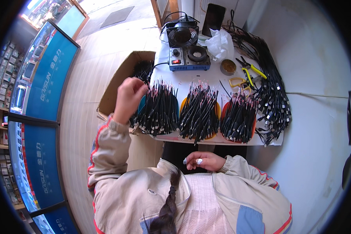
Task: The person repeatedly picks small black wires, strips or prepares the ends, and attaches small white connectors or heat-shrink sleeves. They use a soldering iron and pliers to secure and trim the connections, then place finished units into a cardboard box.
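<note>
My left hand (129,97) is raised at the left end of the white table, its fingers pinched together beside the nearest bunch of black cables (158,109). Whatever lies between those fingertips is too small to make out. That bunch sits in a blue tray (142,104); a second cable bunch (199,111) fills a yellow tray (213,136), and a third bunch (238,117) a red one (254,126). Pinkish stripped wire ends point away from me, plugs toward me. Low before my lap, my right hand (206,160) has loosely bent, parted fingers, white wrapping on two tips, and no object visible.
Behind the trays stand a solder pot (189,58) with a red switch, a small fan (182,36), a phone (213,19) and a round tin (227,67). Yellow-handled pliers (253,70) lie near more cables (275,97). A cardboard box (117,84) holds cables at left.
</note>
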A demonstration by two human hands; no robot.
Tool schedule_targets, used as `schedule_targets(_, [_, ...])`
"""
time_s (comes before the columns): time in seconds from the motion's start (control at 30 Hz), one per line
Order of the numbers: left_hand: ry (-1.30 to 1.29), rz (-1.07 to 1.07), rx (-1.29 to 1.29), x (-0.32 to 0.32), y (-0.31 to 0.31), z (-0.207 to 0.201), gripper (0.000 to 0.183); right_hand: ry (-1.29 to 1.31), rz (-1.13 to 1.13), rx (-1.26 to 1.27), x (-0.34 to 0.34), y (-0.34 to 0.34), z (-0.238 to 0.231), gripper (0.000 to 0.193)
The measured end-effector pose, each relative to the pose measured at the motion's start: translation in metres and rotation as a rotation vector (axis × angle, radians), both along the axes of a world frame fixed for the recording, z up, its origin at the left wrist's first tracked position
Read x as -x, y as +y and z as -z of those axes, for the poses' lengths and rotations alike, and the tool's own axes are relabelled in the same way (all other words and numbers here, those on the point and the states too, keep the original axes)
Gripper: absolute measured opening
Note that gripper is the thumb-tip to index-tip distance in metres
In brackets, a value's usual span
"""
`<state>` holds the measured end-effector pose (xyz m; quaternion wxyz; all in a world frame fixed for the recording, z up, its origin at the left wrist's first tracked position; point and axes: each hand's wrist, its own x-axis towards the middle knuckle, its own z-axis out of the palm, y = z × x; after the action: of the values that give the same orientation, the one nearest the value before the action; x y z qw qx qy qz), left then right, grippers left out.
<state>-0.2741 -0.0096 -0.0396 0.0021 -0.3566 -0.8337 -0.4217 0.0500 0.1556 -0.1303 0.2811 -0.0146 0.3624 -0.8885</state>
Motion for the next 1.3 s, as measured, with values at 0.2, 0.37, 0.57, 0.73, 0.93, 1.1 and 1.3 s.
schedule_targets(0.2, [0.114, 0.074, 0.172, -0.061, 0.01, -0.01, 0.021, 0.089, -0.045, -0.042, -0.006, -0.015, -0.011, 0.037])
schedule_targets(0.37, [0.147, 0.04, 0.212, -0.06, 0.012, -0.009, 0.02, 0.094, 0.026, -0.031, -0.023, -0.016, -0.022, 0.035])
schedule_targets(0.57, [0.172, 0.037, 0.289, -0.051, 0.013, -0.005, 0.021, 0.074, 0.068, -0.032, -0.039, -0.015, -0.02, 0.033])
schedule_targets(0.73, [0.078, -0.034, 0.303, -0.049, 0.019, -0.004, 0.022, 0.079, 0.111, -0.059, -0.048, -0.014, -0.018, 0.033])
schedule_targets(0.93, [-0.015, -0.019, 0.251, -0.046, 0.014, -0.015, 0.023, 0.064, 0.146, -0.062, -0.055, -0.012, -0.019, 0.03])
schedule_targets(1.1, [0.03, 0.009, 0.166, -0.05, 0.013, -0.019, 0.021, 0.047, 0.142, -0.066, -0.058, -0.014, -0.023, 0.029])
schedule_targets(1.3, [0.322, -0.048, -0.062, -0.056, 0.012, -0.024, 0.015, 0.056, 0.167, -0.094, -0.06, -0.015, -0.022, 0.028])
